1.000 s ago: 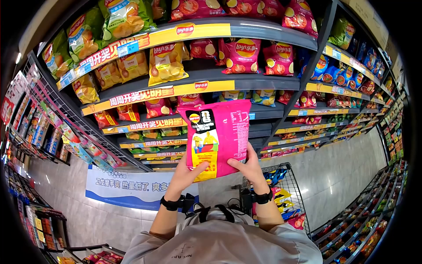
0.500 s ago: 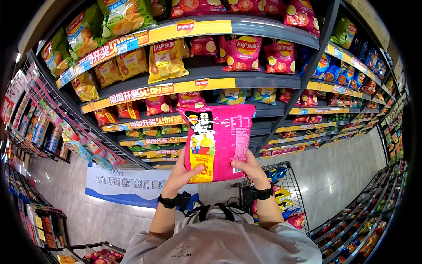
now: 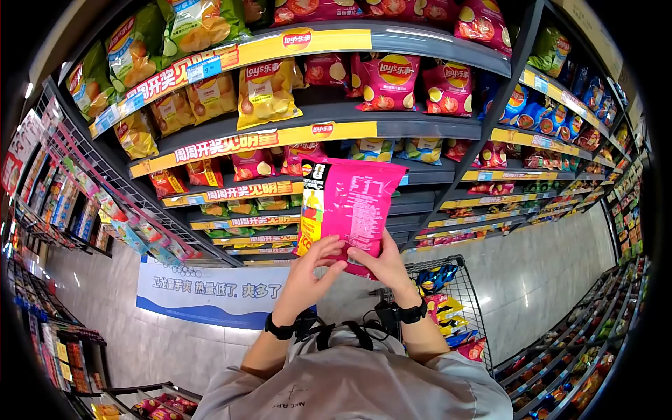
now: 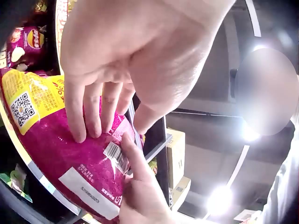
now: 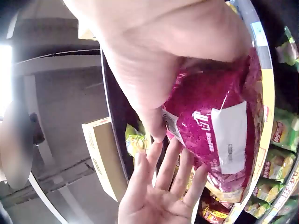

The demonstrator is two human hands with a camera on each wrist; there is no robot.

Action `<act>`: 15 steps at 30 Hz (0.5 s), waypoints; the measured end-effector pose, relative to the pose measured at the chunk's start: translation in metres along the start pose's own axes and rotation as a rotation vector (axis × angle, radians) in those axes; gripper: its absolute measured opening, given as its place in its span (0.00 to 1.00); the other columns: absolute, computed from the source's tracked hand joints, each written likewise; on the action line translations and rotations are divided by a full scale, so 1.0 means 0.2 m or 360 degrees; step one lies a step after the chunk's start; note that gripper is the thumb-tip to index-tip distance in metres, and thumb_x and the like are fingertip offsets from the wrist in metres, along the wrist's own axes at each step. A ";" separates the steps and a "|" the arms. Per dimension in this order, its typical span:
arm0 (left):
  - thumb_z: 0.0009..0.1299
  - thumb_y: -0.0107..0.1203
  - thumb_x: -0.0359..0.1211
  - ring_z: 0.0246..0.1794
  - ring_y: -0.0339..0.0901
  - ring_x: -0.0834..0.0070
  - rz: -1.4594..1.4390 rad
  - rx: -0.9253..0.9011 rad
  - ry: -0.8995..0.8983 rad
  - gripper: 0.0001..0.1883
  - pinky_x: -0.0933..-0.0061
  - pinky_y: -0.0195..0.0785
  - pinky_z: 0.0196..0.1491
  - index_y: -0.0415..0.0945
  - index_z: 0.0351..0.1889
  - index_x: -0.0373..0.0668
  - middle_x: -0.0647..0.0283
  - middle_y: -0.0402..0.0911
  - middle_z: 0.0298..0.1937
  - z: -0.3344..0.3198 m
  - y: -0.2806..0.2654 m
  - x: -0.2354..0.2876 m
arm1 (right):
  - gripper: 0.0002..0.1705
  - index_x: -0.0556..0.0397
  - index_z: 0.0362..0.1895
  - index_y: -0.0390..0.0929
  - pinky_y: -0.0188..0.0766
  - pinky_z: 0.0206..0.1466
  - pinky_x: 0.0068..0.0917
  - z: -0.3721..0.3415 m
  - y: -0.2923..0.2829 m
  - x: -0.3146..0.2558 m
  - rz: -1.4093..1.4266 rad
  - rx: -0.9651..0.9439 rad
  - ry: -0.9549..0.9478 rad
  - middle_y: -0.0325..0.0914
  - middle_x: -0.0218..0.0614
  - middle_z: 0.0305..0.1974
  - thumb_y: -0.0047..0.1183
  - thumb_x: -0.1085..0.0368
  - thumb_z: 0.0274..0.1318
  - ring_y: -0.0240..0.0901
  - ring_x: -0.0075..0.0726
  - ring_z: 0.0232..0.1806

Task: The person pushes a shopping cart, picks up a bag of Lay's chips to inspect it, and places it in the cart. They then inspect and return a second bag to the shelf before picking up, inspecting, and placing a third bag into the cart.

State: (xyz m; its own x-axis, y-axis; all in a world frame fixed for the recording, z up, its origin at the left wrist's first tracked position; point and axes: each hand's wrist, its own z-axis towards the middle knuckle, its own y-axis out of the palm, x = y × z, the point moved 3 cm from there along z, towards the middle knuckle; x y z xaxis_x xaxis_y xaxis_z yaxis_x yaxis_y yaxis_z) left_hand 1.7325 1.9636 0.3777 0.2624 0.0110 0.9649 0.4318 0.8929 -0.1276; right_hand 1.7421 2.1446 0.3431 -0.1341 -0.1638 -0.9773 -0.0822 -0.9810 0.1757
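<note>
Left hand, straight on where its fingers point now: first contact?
Most likely the pink chip bag. The left hand points its fingers at the bag's lower part; depth is unclear, so it may be touching already.

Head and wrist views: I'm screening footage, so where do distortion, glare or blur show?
Head: fisheye bows the dark-grey metal shelves, corners black; left wrist: glare from white ceiling lights, grey blurred oval; right wrist: white glare at left edge, highlights on the glossy magenta plastic bag.

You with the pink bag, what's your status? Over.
Right hand grips pink bag near its bottom. Left hand open at its lower face. Nothing but hands in front of bag.
</note>
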 end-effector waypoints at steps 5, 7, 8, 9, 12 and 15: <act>0.68 0.62 0.28 0.62 0.74 0.65 0.0010 0.0142 -0.0009 0.31 0.66 0.70 0.60 0.62 0.67 0.36 0.51 0.74 0.63 0.00 -0.02 -0.05 | 0.43 0.58 0.71 0.59 0.75 0.52 0.26 -0.04 -0.01 -0.05 -0.0008 0.0036 -0.0037 0.71 0.39 0.59 0.67 0.69 0.53 0.71 0.28 0.56; 0.68 0.61 0.29 0.66 0.70 0.63 -0.0221 0.0207 0.0013 0.33 0.67 0.70 0.60 0.57 0.69 0.37 0.51 0.69 0.67 0.01 -0.04 -0.09 | 0.41 0.58 0.71 0.60 0.76 0.51 0.25 -0.04 -0.01 -0.07 -0.0017 -0.0026 -0.0180 0.71 0.40 0.60 0.64 0.71 0.55 0.72 0.30 0.57; 0.68 0.61 0.28 0.67 0.69 0.66 -0.0350 0.0190 -0.0040 0.35 0.69 0.70 0.60 0.55 0.71 0.38 0.53 0.68 0.68 0.01 -0.05 -0.12 | 0.38 0.57 0.70 0.63 0.76 0.52 0.25 -0.06 0.00 -0.09 0.0067 -0.0035 -0.0173 0.72 0.41 0.60 0.62 0.72 0.56 0.72 0.29 0.58; 0.68 0.61 0.28 0.67 0.69 0.66 -0.0351 0.0186 -0.0040 0.35 0.69 0.70 0.60 0.55 0.71 0.38 0.53 0.68 0.68 0.02 -0.05 -0.14 | 0.38 0.57 0.70 0.63 0.76 0.52 0.25 -0.06 0.01 -0.08 0.0065 -0.0031 -0.0174 0.72 0.41 0.60 0.62 0.72 0.56 0.72 0.29 0.58; 0.68 0.61 0.26 0.64 0.71 0.69 -0.0553 0.0273 -0.0110 0.34 0.70 0.70 0.59 0.56 0.70 0.38 0.56 0.70 0.65 0.02 -0.06 -0.15 | 0.32 0.57 0.66 0.69 0.74 0.53 0.26 -0.10 0.03 -0.06 -0.0203 0.0062 -0.0397 0.79 0.41 0.53 0.60 0.71 0.57 0.74 0.29 0.54; 0.67 0.61 0.24 0.61 0.72 0.72 -0.0603 0.0282 -0.0080 0.32 0.72 0.70 0.58 0.58 0.68 0.37 0.58 0.71 0.64 0.04 -0.05 -0.14 | 0.29 0.57 0.64 0.72 0.73 0.52 0.27 -0.13 0.04 -0.05 -0.0399 0.0075 -0.0498 0.80 0.42 0.50 0.60 0.72 0.56 0.76 0.29 0.50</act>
State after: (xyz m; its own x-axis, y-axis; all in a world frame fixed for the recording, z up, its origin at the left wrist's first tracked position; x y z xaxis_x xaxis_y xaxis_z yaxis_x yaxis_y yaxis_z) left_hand 1.7143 1.9576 0.3546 0.0691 -0.3148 0.9466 0.3332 0.9017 0.2756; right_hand 1.7682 2.1352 0.3523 -0.3976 0.1265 -0.9088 -0.1945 -0.9796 -0.0513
